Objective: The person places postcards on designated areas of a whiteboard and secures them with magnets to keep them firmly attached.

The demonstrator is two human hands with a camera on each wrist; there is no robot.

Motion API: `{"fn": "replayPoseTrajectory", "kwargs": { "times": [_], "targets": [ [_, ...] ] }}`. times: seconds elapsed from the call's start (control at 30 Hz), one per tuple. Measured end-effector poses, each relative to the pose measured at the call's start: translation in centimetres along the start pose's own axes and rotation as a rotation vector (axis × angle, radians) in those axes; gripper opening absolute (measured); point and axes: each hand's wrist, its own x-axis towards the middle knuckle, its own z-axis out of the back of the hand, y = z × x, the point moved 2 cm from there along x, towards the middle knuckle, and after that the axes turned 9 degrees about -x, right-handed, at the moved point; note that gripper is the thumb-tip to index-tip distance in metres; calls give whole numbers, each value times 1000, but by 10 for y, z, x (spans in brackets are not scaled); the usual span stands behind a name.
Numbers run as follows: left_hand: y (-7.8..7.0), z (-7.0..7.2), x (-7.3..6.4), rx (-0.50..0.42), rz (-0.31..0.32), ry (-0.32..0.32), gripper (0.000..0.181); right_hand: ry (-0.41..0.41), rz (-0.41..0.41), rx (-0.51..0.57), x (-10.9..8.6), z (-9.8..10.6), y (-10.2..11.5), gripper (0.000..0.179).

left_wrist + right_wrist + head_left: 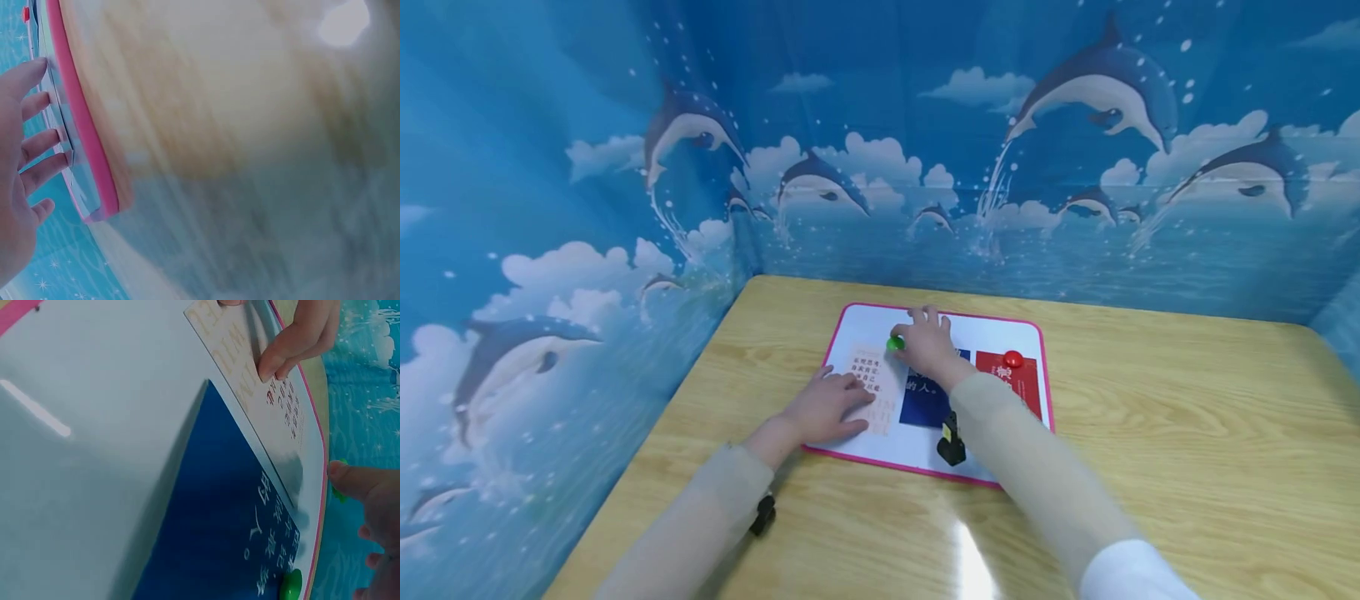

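A whiteboard with a pink rim [925,472] lies on the table, bearing a cream card with printed writing [867,367], a blue card [921,408] and a red card [1028,385]. My left hand [829,406] rests with spread fingers on the cream card, pressing it to the board. Over the card's upper right corner, my right hand [927,343] pinches a green round magnet [895,343] at its thumb tip. In the right wrist view, that magnet [339,492] is mostly hidden behind the thumb. Another green magnet [291,585] sits on the blue card's top edge.
A red round magnet [1013,358] holds the red card's top. The wood-grain table [1180,417] extends right of the board. A blue dolphin-print curtain [880,183] hangs behind and to the left. Black wrist cameras [951,446] sit under both forearms.
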Motion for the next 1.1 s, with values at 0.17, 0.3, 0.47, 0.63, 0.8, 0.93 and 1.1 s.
{"fn": "replayPoseTrajectory", "kwargs": {
  "times": [0.17, 0.3, 0.47, 0.63, 0.8, 0.93, 1.1],
  "targets": [
    [-3, 2, -4, -3, -22, -13, 46, -4, 27, -14, 1, -5, 11, 34],
    [-7, 3, -6, -3, -41, -21, 45, -5, 36, -11, -1, -8, 17, 34],
    [-10, 3, -6, 3, -46, -19, 44, 6, 29, -12, -3, -10, 20, 35],
    [-12, 1, -7, 16, -43, -8, 45, 24, 27, -15, -5, -14, 22, 35],
    [-13, 0, -6, 25, -42, -12, 45, 28, 33, -37, -5, -15, 23, 33],
    [-15, 2, -4, 15, -45, -5, 45, 32, 24, -46, -7, -16, 21, 31],
    [-15, 1, -3, 7, -40, 8, 45, 37, 22, -41, -8, -15, 20, 32]
  ]
}}
